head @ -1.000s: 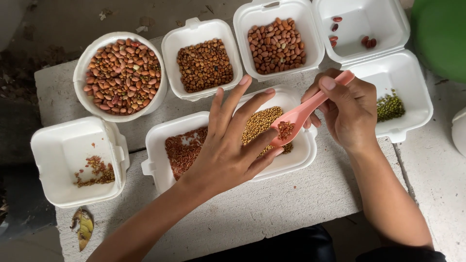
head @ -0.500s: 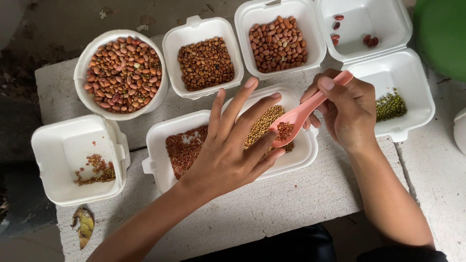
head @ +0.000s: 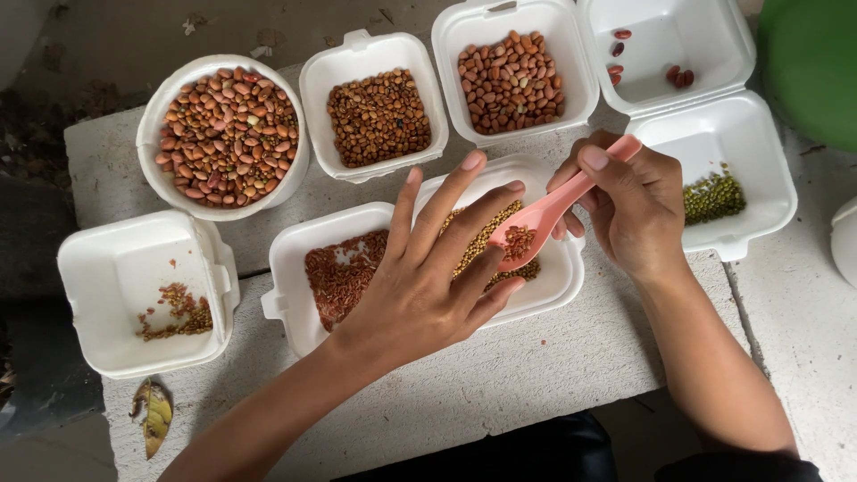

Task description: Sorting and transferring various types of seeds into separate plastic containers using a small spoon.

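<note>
My right hand (head: 629, 207) grips a pink plastic spoon (head: 546, 214) whose bowl carries small reddish-brown grains. The spoon hovers over the right half of an open white foam box (head: 287, 268). That box has reddish grains (head: 344, 272) in its left half and tan grains (head: 489, 239) in its right half. My left hand (head: 428, 277) lies flat over the middle of this box, fingers spread, with the fingertips next to the spoon's bowl. It holds nothing.
Behind stand a round white bowl of pink-brown beans (head: 228, 132), a foam tray of small brown seeds (head: 377, 116) and a tray of brown beans (head: 511, 80). Right, a foam box (head: 714, 134) holds green beans and a few red ones. Left, another foam box (head: 125, 286) holds some grains.
The spoon has shifted slightly left and lower over the tan grains. My left hand stays spread over the box, fingers a little closer to the spoon.
</note>
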